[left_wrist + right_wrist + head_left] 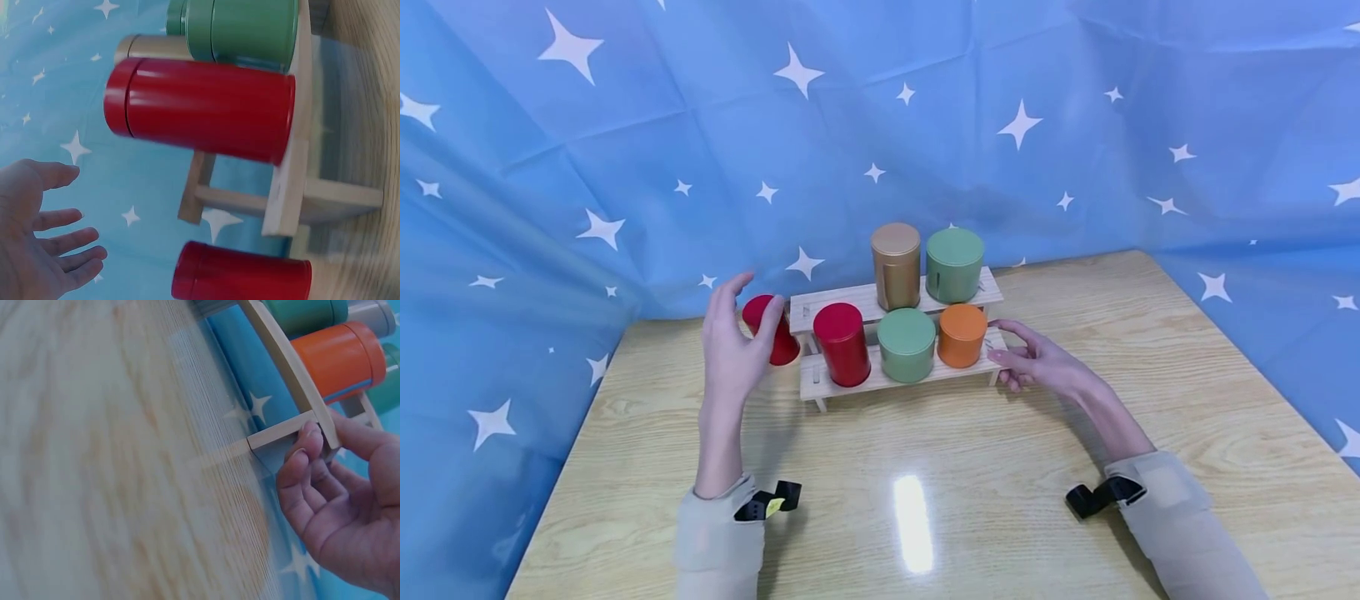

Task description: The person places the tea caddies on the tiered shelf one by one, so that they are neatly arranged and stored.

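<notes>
My left hand [730, 342] is raised beside a red canister [785, 346] standing on the table, left of the rack. Thumb and fingers are spread, and in the left wrist view a gap separates the hand [37, 231] from both red canisters. My right hand [1041, 362] pinches the right end of the lower step of a pale wooden two-step rack [812, 379]; the right wrist view shows its fingers at the step's corner. On the lower step stand a red canister [842, 346], a green one [907, 346] and an orange one [962, 337].
On the upper step are a gold canister [897, 267] and a green canister [954, 267]. A blue cloth with white stars [850, 125] hangs behind the wooden table [850, 492]. Black straps with small devices [769, 502] sit on both sleeves.
</notes>
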`<control>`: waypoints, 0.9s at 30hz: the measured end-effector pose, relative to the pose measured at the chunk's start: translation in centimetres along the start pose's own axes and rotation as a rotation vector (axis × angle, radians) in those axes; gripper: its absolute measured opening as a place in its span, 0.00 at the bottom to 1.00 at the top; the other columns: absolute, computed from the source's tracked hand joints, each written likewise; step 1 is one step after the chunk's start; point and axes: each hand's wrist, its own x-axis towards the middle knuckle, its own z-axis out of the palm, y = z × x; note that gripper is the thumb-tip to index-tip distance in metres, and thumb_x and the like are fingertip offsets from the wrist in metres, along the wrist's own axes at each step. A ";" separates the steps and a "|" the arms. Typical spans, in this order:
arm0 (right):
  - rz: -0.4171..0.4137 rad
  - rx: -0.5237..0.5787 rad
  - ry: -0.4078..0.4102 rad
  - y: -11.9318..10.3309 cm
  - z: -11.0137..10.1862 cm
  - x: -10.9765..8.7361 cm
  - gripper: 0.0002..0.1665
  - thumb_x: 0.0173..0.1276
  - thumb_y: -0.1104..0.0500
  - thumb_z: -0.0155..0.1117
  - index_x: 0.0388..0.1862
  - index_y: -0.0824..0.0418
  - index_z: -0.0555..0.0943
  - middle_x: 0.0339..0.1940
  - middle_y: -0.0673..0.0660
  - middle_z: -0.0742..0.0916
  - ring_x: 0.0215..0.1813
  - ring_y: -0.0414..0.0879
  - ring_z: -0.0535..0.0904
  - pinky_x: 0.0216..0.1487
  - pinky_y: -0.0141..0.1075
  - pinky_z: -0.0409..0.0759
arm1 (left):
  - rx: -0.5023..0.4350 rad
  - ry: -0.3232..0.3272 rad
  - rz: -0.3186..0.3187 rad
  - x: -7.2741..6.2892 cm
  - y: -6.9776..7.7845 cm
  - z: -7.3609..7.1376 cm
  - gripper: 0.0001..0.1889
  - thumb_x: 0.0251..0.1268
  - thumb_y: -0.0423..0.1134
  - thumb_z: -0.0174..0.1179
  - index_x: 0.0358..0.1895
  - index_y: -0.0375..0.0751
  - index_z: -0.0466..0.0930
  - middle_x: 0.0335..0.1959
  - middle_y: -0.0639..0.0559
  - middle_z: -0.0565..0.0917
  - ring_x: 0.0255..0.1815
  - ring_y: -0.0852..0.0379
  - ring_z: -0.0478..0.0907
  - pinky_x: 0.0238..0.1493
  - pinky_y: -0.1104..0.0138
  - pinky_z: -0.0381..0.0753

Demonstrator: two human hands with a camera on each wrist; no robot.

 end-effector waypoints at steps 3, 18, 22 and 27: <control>-0.003 0.001 -0.002 -0.1 0.0 0.0 0.44 0.78 0.53 0.59 0.82 0.57 0.48 0.34 0.66 0.84 0.29 0.46 0.79 0.34 0.36 0.80 | 0.014 -0.007 -0.041 0.0 -0.7 -0.3 0.29 0.69 0.41 0.65 0.69 0.35 0.71 0.69 0.43 0.72 0.71 0.46 0.66 0.69 0.46 0.67; -0.001 0.018 -0.014 -0.1 0.0 -0.1 0.43 0.78 0.54 0.59 0.82 0.57 0.48 0.34 0.67 0.83 0.30 0.47 0.79 0.34 0.37 0.80 | 0.128 -0.179 -0.293 -0.4 -5.8 -1.1 0.37 0.73 0.46 0.59 0.79 0.38 0.56 0.77 0.39 0.60 0.77 0.39 0.56 0.72 0.41 0.59; 0.001 0.018 -0.010 -0.2 0.0 -0.1 0.43 0.78 0.53 0.59 0.82 0.56 0.48 0.35 0.67 0.84 0.30 0.47 0.79 0.34 0.38 0.80 | 0.120 -0.215 -0.329 -0.4 -6.5 -1.0 0.38 0.72 0.45 0.59 0.79 0.37 0.54 0.77 0.37 0.59 0.77 0.38 0.55 0.72 0.39 0.58; 0.003 0.019 -0.007 -0.2 0.0 -0.1 0.43 0.78 0.53 0.59 0.82 0.56 0.48 0.35 0.66 0.84 0.30 0.47 0.79 0.34 0.38 0.80 | 0.099 -0.241 -0.324 -0.4 -7.4 -0.6 0.38 0.72 0.42 0.61 0.78 0.32 0.54 0.76 0.35 0.61 0.75 0.36 0.57 0.72 0.40 0.59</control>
